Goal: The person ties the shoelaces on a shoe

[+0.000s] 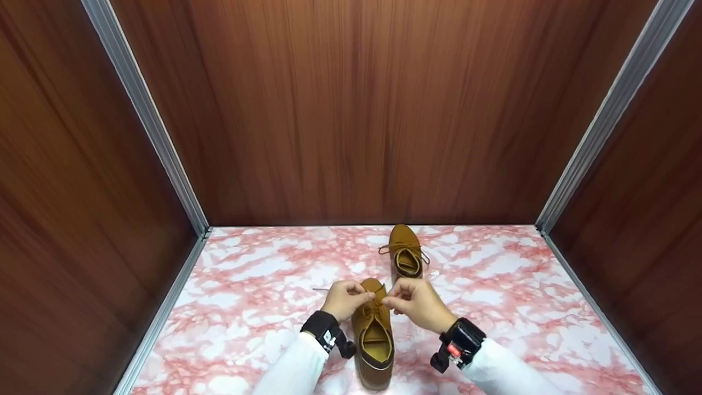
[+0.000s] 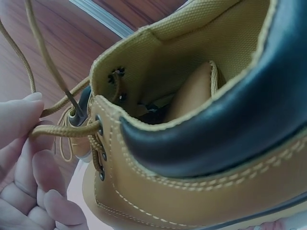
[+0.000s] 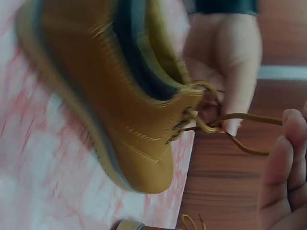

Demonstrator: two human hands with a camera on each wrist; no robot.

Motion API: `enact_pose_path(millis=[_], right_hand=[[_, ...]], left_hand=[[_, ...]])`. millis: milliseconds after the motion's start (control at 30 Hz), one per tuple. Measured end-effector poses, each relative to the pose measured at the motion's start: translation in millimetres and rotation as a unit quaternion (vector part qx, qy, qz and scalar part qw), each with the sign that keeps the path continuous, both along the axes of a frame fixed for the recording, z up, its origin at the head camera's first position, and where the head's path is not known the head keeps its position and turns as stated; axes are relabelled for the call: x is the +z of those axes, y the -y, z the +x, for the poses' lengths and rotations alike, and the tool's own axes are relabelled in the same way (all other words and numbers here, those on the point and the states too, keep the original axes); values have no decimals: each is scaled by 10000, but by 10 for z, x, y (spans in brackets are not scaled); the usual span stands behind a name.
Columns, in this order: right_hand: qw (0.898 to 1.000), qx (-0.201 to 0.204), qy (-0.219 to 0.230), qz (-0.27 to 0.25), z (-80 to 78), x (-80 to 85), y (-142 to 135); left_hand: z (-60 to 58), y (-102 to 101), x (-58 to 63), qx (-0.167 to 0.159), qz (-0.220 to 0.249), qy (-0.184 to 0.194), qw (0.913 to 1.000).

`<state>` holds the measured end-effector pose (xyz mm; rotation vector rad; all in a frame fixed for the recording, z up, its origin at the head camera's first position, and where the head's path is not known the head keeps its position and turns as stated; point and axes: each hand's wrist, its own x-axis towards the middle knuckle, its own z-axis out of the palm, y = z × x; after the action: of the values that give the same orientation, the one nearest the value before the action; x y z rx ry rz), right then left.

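A tan shoe [image 1: 375, 379] with a dark padded collar stands upright, toe pointing away from me. Over its tongue, my left hand [image 1: 345, 300] pinches the tan shoelace [image 2: 64, 130] between thumb and fingers, close to the top eyelets. On the other side, my right hand [image 1: 421, 303] holds the lace too; in the right wrist view two strands stretch from the left fingertips to the right hand's fingers [image 3: 293, 127]. The laces cross at the left fingertips, and whether a knot is there I cannot tell.
A matching tan shoe [image 1: 404, 237], its laces in a bow, stands farther back near the rear wall. Brown wood-grain panels [image 1: 351, 120] with metal corner strips [image 1: 159, 126] enclose the red-and-white marbled surface [image 1: 263, 329] at the back and sides.
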<state>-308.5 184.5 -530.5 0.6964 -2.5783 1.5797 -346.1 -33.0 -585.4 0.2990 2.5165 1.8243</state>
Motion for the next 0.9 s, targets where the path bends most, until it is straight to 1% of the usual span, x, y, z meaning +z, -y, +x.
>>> enact_pose_path(millis=[67,133,267,300,400,533,633,767,900], right_hand=[[9986,-24,-384,351,36,-16,39],[9947,-16,-782,661,59,-32,78],[9823,9,-1445,1196,54,-89,137],[9797,14,-1544,1274,45,-109,151],[9757,-67,-1650,1437,8,-181,187],[9768,-240,-1570,1436,-51,-287,219],[9822,-276,-1315,1313,-89,-352,217],[9911,-187,-745,1091,-124,-389,164],[9948,-177,-158,989,-143,-395,53]], left_hand=[[7,8,1,-25,-21,31,10000],[12,16,0,-56,-33,57,10000],[12,25,-11,-99,-11,142,9998],[12,24,-16,-106,6,155,9998],[12,22,-27,-99,47,239,9997],[22,17,-40,-79,148,323,9993],[35,17,-46,-85,182,383,9991],[53,37,-62,-113,170,415,9989],[62,71,-84,-96,167,418,9989]])
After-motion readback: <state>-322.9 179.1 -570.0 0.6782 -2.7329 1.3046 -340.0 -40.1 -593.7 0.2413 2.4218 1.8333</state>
